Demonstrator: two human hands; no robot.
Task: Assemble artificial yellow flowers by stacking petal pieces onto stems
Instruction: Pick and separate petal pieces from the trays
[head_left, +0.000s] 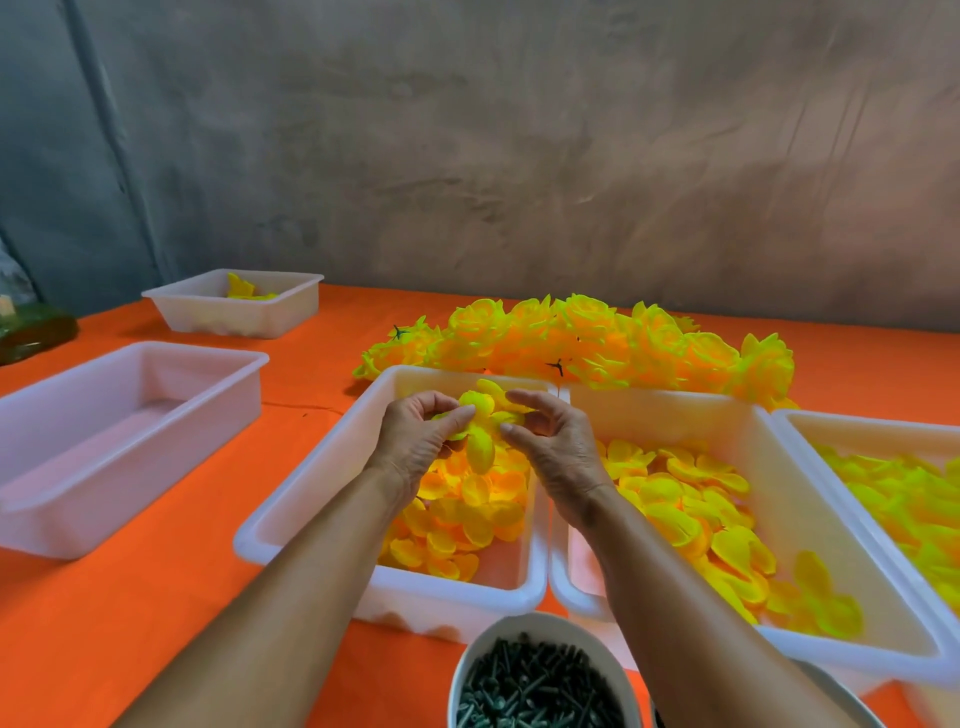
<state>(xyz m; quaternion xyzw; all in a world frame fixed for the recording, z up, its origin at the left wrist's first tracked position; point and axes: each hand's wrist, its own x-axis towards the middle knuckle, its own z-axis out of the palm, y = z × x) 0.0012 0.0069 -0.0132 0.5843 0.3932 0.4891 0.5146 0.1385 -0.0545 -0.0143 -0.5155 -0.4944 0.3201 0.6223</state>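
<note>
rightmost tray (883, 431) cut off at right edge, bowl (519, 626) cropped below

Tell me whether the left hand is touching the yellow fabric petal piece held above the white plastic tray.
Touching. The head view shows the left hand with thumb and fingertips pinching the yellow fabric petal piece above the white plastic tray.
</note>
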